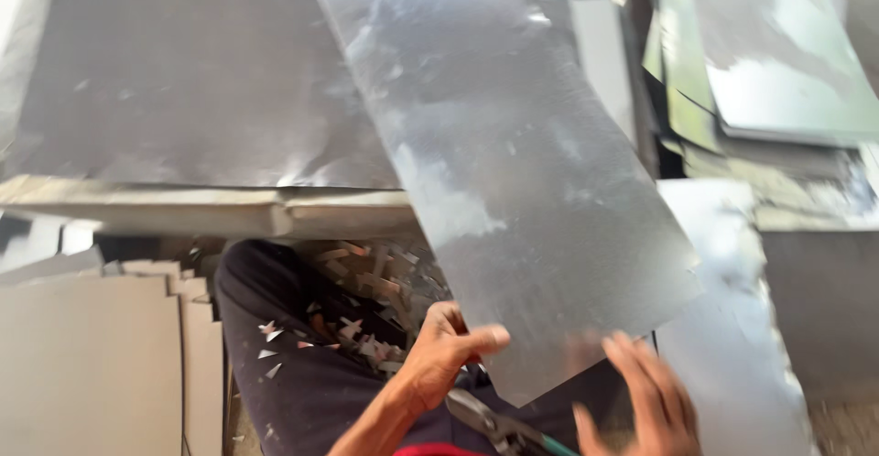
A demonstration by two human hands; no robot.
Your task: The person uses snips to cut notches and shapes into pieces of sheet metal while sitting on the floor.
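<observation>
A long grey sheet of galvanized metal (499,158) slants from the top centre down toward my lap. My left hand (444,351) grips its near lower edge, thumb on top. My right hand (641,401) is blurred, fingers spread, just below the sheet's near right corner; whether it touches the metal I cannot tell. Tin snips (499,428) with a green handle lie on my lap below the left hand, held by neither hand.
A large metal sheet (183,90) lies flat on a low bench at the left. More sheets (778,62) are stacked at the upper right. Cut grey pieces (92,364) pile at the lower left. Small metal offcuts (375,291) litter my dark trousers and the floor.
</observation>
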